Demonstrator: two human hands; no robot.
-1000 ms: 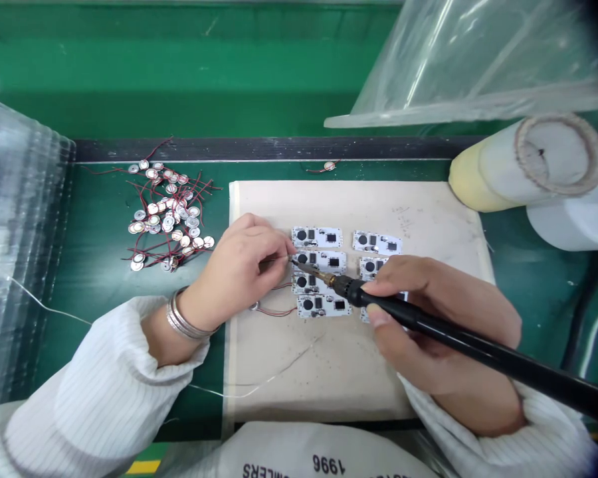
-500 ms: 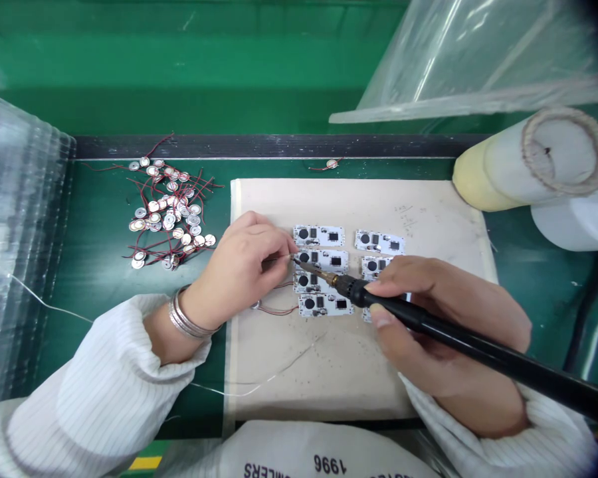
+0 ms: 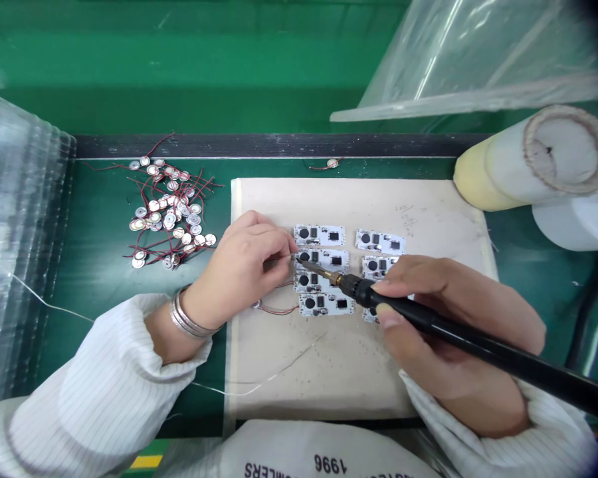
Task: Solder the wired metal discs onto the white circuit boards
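Observation:
My right hand (image 3: 458, 318) is closed round the black handle of a soldering iron (image 3: 428, 318). The iron's tip rests at the left edge of a white circuit board (image 3: 323, 259), second from the top in the left column. Right beside that tip, my left hand (image 3: 259, 255) pinches a thin wire (image 3: 280, 257) at the board's edge; most of the wire is hidden by the fingers. More boards of the same kind lie above and below, and a second column (image 3: 380, 241) is partly covered by my right hand. Red leads (image 3: 279, 311) run from the lowest left board to a small disc.
A beige work sheet (image 3: 289, 372) lies under the boards. Several small round discs with red leads (image 3: 172, 219) are heaped at the left, and one disc (image 3: 332, 163) lies at the back. Thin solder wire (image 3: 259, 388) curves across the front. A yellowish-white cylinder (image 3: 508, 159) stands at the right.
The soldering iron and my right hand have shifted slightly to the right. My left hand stays almost still, pinching at the same board edge.

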